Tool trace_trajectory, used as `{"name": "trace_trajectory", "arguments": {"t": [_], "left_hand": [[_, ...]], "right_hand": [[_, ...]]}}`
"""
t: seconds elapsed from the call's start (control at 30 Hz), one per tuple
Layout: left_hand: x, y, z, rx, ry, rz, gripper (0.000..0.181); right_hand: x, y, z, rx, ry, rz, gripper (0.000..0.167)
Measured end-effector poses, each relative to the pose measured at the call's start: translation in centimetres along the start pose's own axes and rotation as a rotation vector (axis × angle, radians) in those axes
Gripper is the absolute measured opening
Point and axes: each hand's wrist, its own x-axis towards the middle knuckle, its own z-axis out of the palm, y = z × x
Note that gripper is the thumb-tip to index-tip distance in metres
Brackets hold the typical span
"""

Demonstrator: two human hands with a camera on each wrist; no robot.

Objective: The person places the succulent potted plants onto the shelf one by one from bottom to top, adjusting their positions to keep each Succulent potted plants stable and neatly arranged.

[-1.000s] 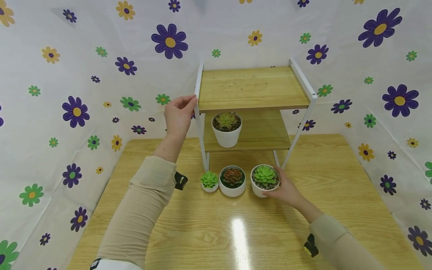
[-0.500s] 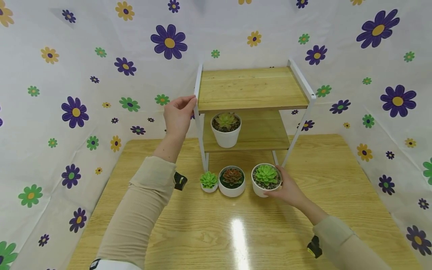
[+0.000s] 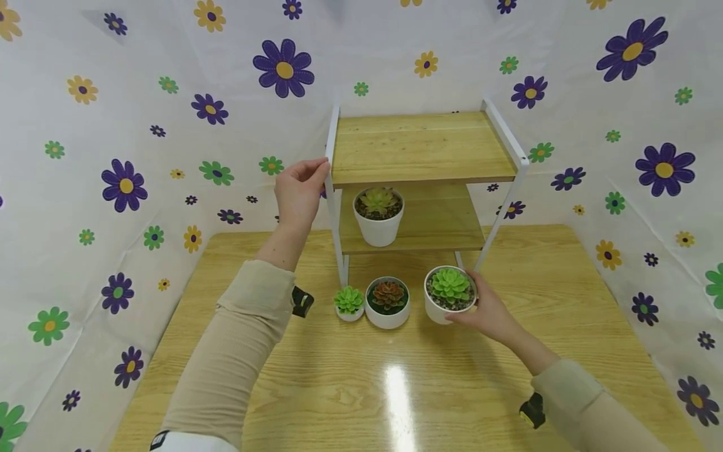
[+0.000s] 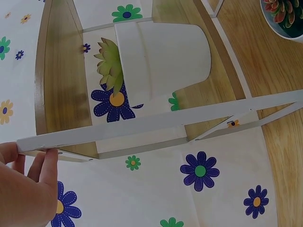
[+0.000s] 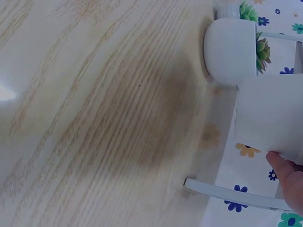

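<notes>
My left hand [image 3: 299,193] pinches the top front-left corner of a two-tier plant shelf [image 3: 423,147] with a white frame. In the left wrist view its fingers [image 4: 47,170] curl round the white post. My right hand [image 3: 490,314] grips the right side of a white pot with a bright green succulent [image 3: 450,285]. This pot [image 5: 272,116] hangs above the tabletop in the right wrist view, with my thumb on its side. To its left stand a reddish-brown succulent in a white bowl pot [image 3: 387,317] and a small green succulent [image 3: 349,302].
A yellow-green succulent in a white pot [image 3: 378,229] stands at the left of the lower shelf board [image 3: 440,216]. The upper board carries nothing. The shelf stands on a wooden table [image 3: 316,383], before a flower-patterned cloth [image 3: 186,50].
My right hand has lifted the green succulent's pot off the table and moved it slightly right and up. The left hand stays at the shelf corner.
</notes>
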Motion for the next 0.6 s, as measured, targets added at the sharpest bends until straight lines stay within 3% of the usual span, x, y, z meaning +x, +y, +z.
{"name": "trace_trajectory", "arguments": {"t": [0.6], "left_hand": [[0.0,0.1,0.1,0.0,-0.005,-0.002,0.025]], "right_hand": [[0.3,-2.1,-2.4,0.045,-0.01,-0.015,0.094]]}}
